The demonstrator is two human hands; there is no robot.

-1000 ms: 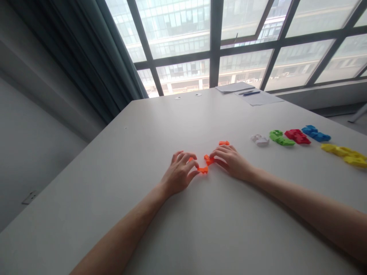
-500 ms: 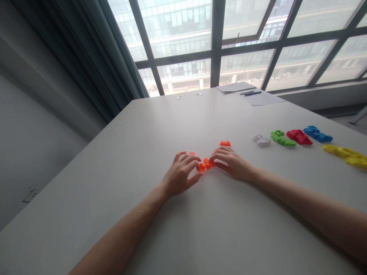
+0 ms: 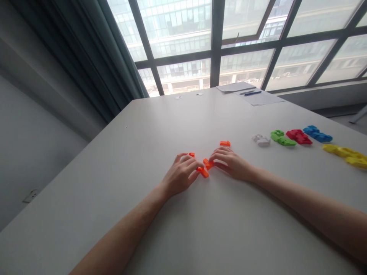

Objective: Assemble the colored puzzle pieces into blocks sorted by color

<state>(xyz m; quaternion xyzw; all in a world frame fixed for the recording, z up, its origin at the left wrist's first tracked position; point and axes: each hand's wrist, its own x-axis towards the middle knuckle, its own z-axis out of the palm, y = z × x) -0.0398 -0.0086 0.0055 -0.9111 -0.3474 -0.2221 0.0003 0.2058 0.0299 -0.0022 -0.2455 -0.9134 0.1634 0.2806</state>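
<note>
Both my hands pinch small orange pieces on the white surface (image 3: 177, 126).

My left hand (image 3: 179, 176) grips one orange piece (image 3: 203, 172) at its fingertips, and my right hand (image 3: 233, 163) grips another orange part (image 3: 208, 163) just beside it; whether the two touch I cannot tell. Beyond my right hand lies a loose orange bit (image 3: 225, 143); farther right sit white (image 3: 261, 140), green (image 3: 281, 138), red (image 3: 299, 136), blue (image 3: 317, 134) and yellow (image 3: 345, 155) clusters.

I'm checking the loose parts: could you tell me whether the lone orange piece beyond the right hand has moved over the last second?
No. The lone orange piece keeps its spot relative to the white piece; the slight shift is camera motion.
</note>
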